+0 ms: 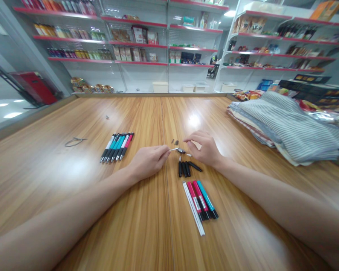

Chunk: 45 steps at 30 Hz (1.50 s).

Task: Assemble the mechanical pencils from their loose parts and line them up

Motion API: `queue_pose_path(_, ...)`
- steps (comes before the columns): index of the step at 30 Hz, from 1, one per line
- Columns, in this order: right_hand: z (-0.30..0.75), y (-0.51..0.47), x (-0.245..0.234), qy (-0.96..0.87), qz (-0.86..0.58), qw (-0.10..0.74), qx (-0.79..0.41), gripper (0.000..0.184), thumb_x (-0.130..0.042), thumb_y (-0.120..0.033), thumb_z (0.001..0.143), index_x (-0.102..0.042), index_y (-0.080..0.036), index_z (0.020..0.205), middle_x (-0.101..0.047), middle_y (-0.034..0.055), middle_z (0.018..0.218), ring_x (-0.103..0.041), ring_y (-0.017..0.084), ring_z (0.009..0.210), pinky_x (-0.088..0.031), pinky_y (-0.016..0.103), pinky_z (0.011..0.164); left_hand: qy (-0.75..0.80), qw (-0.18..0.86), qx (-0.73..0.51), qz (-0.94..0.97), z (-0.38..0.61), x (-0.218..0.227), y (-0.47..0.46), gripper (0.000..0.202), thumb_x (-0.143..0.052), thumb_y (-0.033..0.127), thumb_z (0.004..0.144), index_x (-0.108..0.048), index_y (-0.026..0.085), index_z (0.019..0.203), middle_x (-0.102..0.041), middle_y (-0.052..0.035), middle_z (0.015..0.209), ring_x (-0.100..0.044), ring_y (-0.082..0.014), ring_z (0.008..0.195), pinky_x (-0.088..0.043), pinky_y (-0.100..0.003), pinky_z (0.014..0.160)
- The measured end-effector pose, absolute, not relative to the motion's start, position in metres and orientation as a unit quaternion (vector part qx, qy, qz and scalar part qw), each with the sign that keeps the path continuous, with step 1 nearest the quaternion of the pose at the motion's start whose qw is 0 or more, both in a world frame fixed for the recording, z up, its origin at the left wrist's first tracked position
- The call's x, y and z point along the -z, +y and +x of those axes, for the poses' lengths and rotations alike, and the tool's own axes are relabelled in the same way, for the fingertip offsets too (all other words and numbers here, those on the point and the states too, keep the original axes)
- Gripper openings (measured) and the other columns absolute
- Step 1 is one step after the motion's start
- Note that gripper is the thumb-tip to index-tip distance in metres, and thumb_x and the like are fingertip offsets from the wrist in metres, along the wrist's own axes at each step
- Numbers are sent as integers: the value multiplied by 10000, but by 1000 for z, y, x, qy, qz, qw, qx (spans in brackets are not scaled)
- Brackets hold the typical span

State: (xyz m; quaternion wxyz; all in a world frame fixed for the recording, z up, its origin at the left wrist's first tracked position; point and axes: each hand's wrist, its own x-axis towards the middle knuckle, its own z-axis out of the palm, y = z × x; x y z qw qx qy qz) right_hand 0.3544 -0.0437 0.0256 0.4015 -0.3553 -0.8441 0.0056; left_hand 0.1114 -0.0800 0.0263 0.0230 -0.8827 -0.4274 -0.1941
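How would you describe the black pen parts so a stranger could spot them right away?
On the long wooden table, look to the middle. Just below the person's right hand lie the black pen parts, above a bunch of pink, teal and white pens. They are short and all black, and one angles off to the right.

You are pinching a thin white pen refill [173, 149] in your left hand [148, 162], your right hand [203, 148] is reaching just beside a small black pen part [181, 150], and black pen barrels [185, 169] and a row of pens [117, 146] are lying on the wooden table [73, 180].
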Motion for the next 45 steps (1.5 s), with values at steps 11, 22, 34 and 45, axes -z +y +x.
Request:
queue_pose_path(11,363,-23,-9,-827,-464,305,-85,198,-542,-188,847,-737,-184,878,-680,32,789,-587,139,711,-439,260,680,-432,21,171,-885,112,-27,-77,303,-285,372,1011,-481,200,856,-620,-21,758,-611,-178,711,-334,-276,609)
queue_pose_path(22,359,-27,-13,-886,-407,225,-1,449,-442,-136,915,-597,-321,1294,-557,77,1006,-531,199,960,-424,354,883,-436,24,174,-883,113,-27,-78,299,-287,370,1009,-482,203,856,-633,-25,766,-617,-182,712,-339,-281,599)
queue_pose_path(34,360,-28,-13,-888,-385,252,-1,361,-469,-155,915,-647,-250,1214,-559,87,1005,-524,205,973,-428,371,901,-438,16,172,-882,114,-25,-77,310,-287,377,1007,-511,200,887,-666,-43,817,-646,-197,768,-386,-281,636)
queue_pose_path(45,361,-26,-13,-866,-400,296,-40,145,-564,-201,893,-707,-183,904,-576,66,921,-534,182,919,-434,330,859,-441,16,158,-883,113,-27,-77,311,-278,389,1009,-497,205,886,-661,-36,815,-647,-202,766,-381,-284,633)
